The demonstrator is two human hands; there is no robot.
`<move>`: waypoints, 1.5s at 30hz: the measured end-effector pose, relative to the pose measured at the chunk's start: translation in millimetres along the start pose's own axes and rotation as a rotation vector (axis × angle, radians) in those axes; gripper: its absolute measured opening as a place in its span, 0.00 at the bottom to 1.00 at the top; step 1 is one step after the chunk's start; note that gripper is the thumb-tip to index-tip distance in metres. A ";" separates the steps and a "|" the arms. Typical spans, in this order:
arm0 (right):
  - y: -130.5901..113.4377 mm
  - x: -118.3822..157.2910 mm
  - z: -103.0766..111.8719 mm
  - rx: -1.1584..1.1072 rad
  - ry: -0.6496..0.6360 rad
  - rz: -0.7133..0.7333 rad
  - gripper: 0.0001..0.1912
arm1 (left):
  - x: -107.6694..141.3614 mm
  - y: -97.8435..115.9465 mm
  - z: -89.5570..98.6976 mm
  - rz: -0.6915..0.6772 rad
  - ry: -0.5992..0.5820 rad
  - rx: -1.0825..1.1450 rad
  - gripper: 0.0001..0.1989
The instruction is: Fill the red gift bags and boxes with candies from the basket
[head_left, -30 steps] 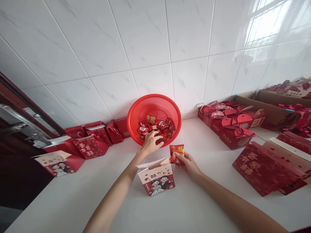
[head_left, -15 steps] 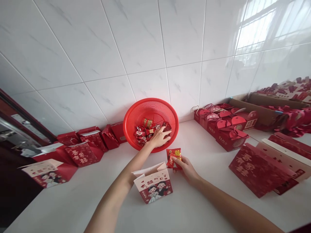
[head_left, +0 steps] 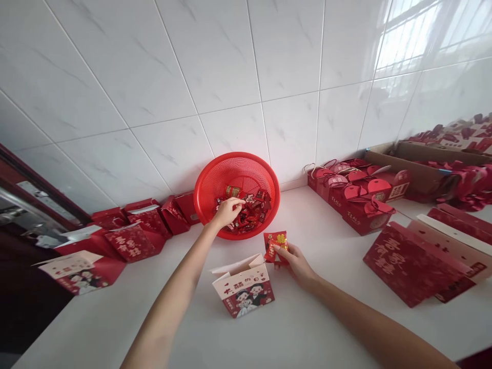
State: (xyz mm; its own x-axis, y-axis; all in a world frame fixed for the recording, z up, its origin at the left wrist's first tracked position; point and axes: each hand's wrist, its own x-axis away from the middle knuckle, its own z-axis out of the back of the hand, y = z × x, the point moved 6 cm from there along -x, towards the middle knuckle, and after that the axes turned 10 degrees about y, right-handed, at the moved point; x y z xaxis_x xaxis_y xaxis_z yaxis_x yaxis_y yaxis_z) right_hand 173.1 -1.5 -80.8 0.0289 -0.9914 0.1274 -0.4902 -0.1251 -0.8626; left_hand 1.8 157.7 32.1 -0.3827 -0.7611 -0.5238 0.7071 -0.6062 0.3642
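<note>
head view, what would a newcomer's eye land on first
The red basket of wrapped sweets, mid-view against white tiles, the left hand over them. Nearer, an open box showing a cartoon couple stands on the white table, and the right hand holds red packets beside it.

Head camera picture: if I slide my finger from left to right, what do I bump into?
Silver door handle → cream-and-red box → red basket → right hand holding red packets → red handled boxes → brown cardboard box.
</note>
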 end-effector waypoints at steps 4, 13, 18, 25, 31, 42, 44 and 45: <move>-0.1 1.4 -0.5 -0.002 0.001 -0.010 0.22 | 8.5 -9.9 12.3 0.030 -0.013 -0.001 0.14; -1.6 1.2 -0.2 0.018 0.012 0.001 0.22 | 26.1 -7.0 6.6 -0.007 -0.176 0.046 0.17; -2.3 2.0 -1.0 0.011 0.008 -0.005 0.21 | 34.7 -6.7 0.4 -0.036 -0.282 0.010 0.21; -0.9 2.3 0.5 0.031 -0.007 0.002 0.21 | 47.3 1.2 -12.3 -0.022 -0.234 -0.113 0.19; -4.6 3.5 -0.9 0.032 -0.006 0.009 0.21 | 49.3 5.4 -18.0 -0.073 -0.132 -0.130 0.14; 0.5 1.4 1.0 0.020 0.001 0.002 0.21 | 49.7 15.5 -17.3 -0.080 -0.117 -0.047 0.16; 0.2 1.4 0.9 0.022 -0.004 0.006 0.21 | 52.4 16.0 -20.0 -0.054 -0.168 -0.087 0.20; -0.1 1.6 0.6 0.026 -0.008 0.007 0.21 | 53.4 16.4 -21.2 -0.046 -0.184 -0.108 0.21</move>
State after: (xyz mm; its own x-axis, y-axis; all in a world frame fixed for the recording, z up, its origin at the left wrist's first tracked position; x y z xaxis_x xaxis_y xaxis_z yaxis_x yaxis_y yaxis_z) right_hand 173.7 -3.1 -80.8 0.0321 -0.9925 0.1176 -0.4680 -0.1189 -0.8757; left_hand 5.6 112.1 -6.2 -0.5108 -0.7687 -0.3849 0.7421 -0.6203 0.2539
